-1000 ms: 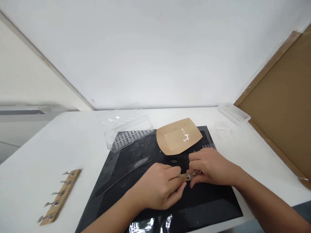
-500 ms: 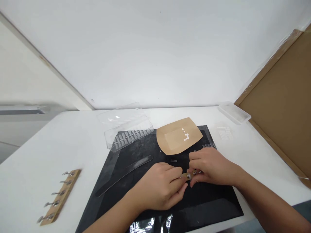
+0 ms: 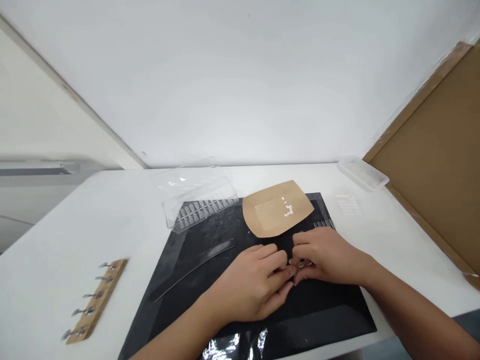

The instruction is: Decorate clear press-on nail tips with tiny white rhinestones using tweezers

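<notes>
Atop black rectangular mat (image 3: 318, 310), L hand (image 3: 257, 285) + R hand (image 3: 326, 255) are clamping fingers on narrow tan metal-studded strip (image 3: 303, 265) toward right edge, prob. mid-job, w/ clear plastic nail tips (image 3: 197, 212) sitting spare at back-left corner.

A narrow tan strip (image 3: 300, 265), wood-like in colour, was held between the two hands, low over the black mat (image 3: 318, 305). Only a short piece of it showed, in the gap framed by the thumb and fingers of the right grip (image 3: 326, 254); small, shiny metal bits stood out along that piece. They lay in a line running left to right, rising slightly toward the right. The left grip (image 3: 258, 282) was closed at the strip's left end, its curled fingers hiding that part. Whether the underside touched the mat could not be told.
</notes>
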`<action>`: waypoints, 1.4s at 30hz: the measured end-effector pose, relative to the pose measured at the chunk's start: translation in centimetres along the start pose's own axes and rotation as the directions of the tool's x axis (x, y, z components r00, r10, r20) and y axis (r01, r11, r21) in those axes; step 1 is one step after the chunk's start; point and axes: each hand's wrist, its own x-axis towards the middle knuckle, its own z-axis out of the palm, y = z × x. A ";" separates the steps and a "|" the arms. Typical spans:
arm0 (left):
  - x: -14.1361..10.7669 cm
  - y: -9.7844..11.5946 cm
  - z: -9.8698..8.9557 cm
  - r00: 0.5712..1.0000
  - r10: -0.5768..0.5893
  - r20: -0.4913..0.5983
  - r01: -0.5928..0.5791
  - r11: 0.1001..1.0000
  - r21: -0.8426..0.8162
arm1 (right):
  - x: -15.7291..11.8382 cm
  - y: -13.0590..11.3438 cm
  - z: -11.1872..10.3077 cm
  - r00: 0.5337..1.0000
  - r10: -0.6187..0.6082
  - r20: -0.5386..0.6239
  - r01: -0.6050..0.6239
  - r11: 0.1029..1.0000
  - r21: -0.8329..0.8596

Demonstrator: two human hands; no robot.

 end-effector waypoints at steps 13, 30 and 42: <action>0.8 1.0 0.3 0.999 -0.032 0.000 0.032 0.999 0.006 | 0.2 -0.4 -0.1 0.995 0.095 0.040 -0.098 0.992 0.074; 1.0 1.2 1.3 0.993 0.013 -0.119 0.004 0.989 0.146 | 0.4 -0.1 0.3 1.000 0.017 0.026 -0.017 1.000 -0.020; 0.7 0.6 0.4 0.981 -0.024 -0.193 0.033 0.999 0.041 | 0.2 0.4 -0.1 0.997 -0.058 -0.055 0.061 0.997 0.054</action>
